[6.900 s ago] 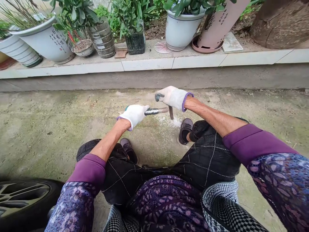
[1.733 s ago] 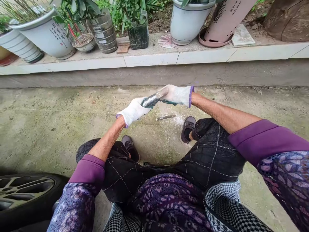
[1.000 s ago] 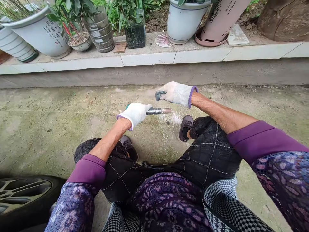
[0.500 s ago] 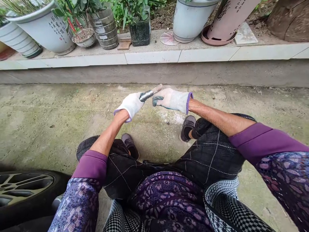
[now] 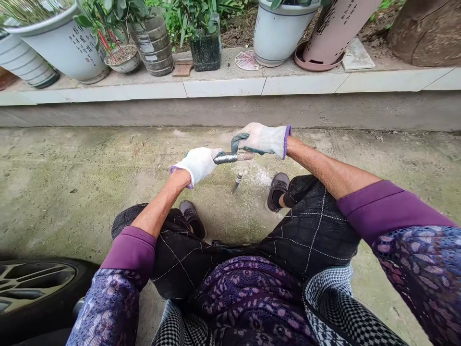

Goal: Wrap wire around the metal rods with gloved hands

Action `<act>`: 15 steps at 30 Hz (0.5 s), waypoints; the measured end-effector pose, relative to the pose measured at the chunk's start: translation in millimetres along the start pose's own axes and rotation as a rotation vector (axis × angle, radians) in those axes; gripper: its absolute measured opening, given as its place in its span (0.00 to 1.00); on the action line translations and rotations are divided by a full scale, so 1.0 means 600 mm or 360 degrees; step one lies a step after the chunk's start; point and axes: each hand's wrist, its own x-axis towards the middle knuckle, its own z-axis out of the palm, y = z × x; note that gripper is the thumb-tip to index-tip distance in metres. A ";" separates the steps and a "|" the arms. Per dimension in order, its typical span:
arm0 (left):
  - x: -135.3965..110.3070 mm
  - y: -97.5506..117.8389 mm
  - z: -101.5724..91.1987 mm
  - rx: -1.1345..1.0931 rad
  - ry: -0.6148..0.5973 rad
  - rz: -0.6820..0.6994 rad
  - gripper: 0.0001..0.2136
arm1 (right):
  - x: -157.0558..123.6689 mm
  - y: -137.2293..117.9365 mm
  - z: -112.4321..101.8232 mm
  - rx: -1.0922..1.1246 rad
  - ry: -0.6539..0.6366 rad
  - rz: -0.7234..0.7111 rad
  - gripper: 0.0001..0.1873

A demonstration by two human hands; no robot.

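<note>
My left hand [image 5: 200, 166], in a white glove with dark green coating, is closed around one end of a short stick [image 5: 246, 156]. Shiny silver windings cover its middle, and its bare brownish tip points right. Over that tip sits my right hand [image 5: 257, 137], gloved alike, with its fingers bent inward and a dark fingertip against the windings. Anything thin between those fingers is too small to make out. Below the stick, a slim grey rod [image 5: 236, 182] with a lighter band shows above the concrete; whether it hangs or stands I cannot tell.
White powder [image 5: 262, 177] lies on the concrete near my right shoe [image 5: 278, 191]. Ahead runs a low tiled ledge [image 5: 223, 87] carrying potted plants, a white pot [image 5: 283, 33] and a pink pot [image 5: 333, 29]. A car wheel [image 5: 39, 288] is at lower left.
The stick has turned from slanting upward to nearly level. My right hand has come over its tip, its fingers curling more. The grey rod shows longer and further left.
</note>
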 end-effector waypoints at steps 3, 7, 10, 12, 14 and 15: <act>-0.015 0.003 -0.010 -0.0351 0.0106 0.0013 0.14 | 0.001 0.003 -0.001 0.0402 -0.0075 -0.0043 0.07; -0.026 0.012 -0.019 -0.0928 0.0186 -0.0145 0.19 | 0.008 0.003 0.013 0.0747 -0.0110 -0.0026 0.11; -0.021 0.013 -0.021 -0.1062 0.0238 -0.0340 0.20 | 0.009 -0.008 0.027 0.0770 0.0000 -0.0004 0.08; -0.009 0.009 -0.019 -0.1007 0.0278 -0.0393 0.17 | 0.008 -0.018 0.035 0.0571 0.0073 -0.0014 0.06; 0.006 0.002 -0.013 -0.0847 0.0321 -0.0399 0.15 | 0.007 -0.028 0.040 0.0238 0.0107 -0.0023 0.08; 0.013 -0.002 -0.010 -0.0723 0.0334 -0.0410 0.15 | 0.007 -0.032 0.042 0.0054 0.0109 -0.0036 0.08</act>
